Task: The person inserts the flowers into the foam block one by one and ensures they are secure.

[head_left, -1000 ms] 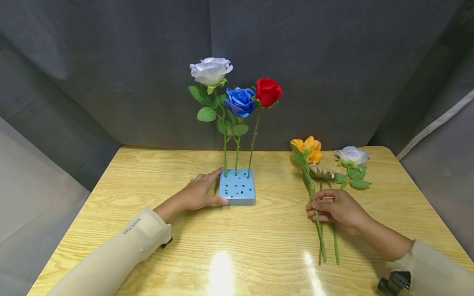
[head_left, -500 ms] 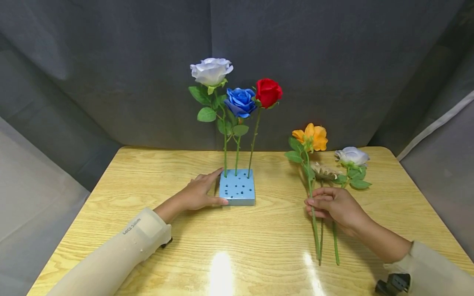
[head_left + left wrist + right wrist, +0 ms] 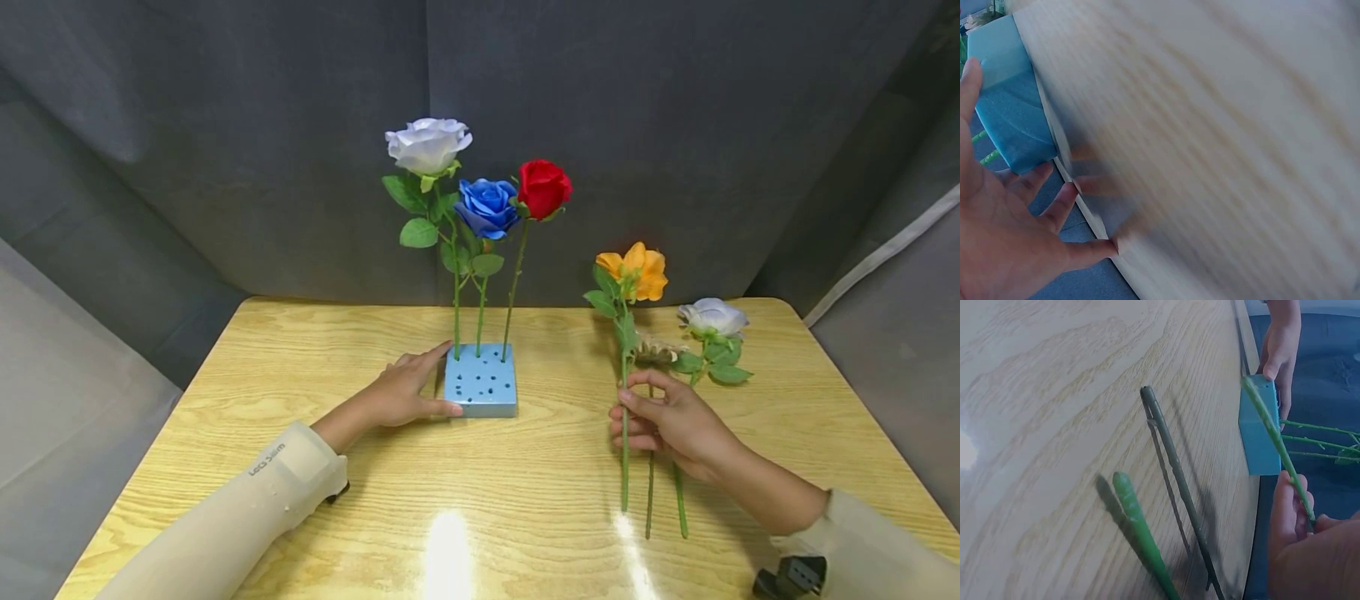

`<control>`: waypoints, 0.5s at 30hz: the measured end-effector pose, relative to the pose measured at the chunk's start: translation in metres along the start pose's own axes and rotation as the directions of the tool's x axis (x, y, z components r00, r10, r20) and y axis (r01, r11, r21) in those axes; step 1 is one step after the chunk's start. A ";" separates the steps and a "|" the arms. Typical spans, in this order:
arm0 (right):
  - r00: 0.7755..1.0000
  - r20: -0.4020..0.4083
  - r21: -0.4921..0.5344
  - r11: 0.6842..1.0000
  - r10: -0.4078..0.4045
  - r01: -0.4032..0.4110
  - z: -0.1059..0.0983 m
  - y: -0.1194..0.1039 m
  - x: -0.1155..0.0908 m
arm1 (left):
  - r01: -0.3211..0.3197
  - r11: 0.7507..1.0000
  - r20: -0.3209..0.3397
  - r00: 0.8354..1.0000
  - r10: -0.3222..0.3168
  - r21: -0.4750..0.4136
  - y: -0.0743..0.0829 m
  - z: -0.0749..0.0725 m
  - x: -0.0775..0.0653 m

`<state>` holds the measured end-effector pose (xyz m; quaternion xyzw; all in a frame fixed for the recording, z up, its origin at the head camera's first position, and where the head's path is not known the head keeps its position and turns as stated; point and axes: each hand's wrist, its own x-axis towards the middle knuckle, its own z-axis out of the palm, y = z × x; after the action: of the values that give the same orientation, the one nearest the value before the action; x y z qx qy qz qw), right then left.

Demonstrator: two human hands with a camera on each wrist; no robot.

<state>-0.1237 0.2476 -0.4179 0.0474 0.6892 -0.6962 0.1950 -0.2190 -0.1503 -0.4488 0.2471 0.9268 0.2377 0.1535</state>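
Observation:
My left hand [image 3: 405, 393] steadies a light blue block [image 3: 487, 409] with several holes in its top, thumb at its front corner and forefinger at the back. A white rose [image 3: 427, 146], a blue rose [image 3: 487, 208] and a red rose [image 3: 543, 189] stand upright in its back row. To the right, my right hand [image 3: 678, 427] pinches the green stem of an orange flower [image 3: 641, 273] between thumb and fingers. In the right wrist view the bare lower end of that stem [image 3: 1282, 450] angles up off the table.
A second white rose [image 3: 712, 317] lies on the wooden table [image 3: 375, 333] at the right. Beside it is a beige flower [image 3: 660, 350], partly hidden behind the orange flower's leaves and my hand. Dark cloth [image 3: 300, 167] hangs behind the table.
My right hand has lifted the orange flower and turned it more upright, its stem end drawing up and slightly left. The left hand and the block have stayed put.

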 end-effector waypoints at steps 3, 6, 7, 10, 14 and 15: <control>1.000 0.030 0.015 1.000 0.002 -0.003 0.001 0.001 -0.001 | 0.002 1.000 0.000 1.000 -0.002 0.001 0.000 0.000 0.000; 0.998 0.062 0.021 1.000 0.001 -0.003 0.001 0.001 -0.002 | 0.004 1.000 0.001 1.000 -0.004 0.002 0.000 0.000 0.000; 0.997 0.080 0.021 1.000 -0.005 0.003 0.001 0.001 -0.002 | 0.005 1.000 0.002 1.000 -0.005 0.001 0.001 0.000 -0.001; 0.991 0.137 0.042 0.999 -0.003 -0.003 0.000 0.000 -0.003 | 0.008 1.000 0.005 1.000 -0.008 -0.001 0.001 -0.001 -0.001; 0.963 0.268 0.146 0.989 -0.008 -0.033 -0.002 0.000 -0.004 | 0.009 1.000 0.005 1.000 -0.009 -0.001 0.002 -0.001 -0.001; 0.951 0.308 0.178 0.983 -0.015 -0.042 -0.003 0.000 -0.005 | 0.009 1.000 0.005 1.000 -0.009 -0.002 0.002 -0.001 -0.001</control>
<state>-0.1200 0.2513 -0.4169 -0.0396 0.5834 -0.7538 0.2999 -0.2176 -0.1501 -0.4468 0.2434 0.9273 0.2373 0.1569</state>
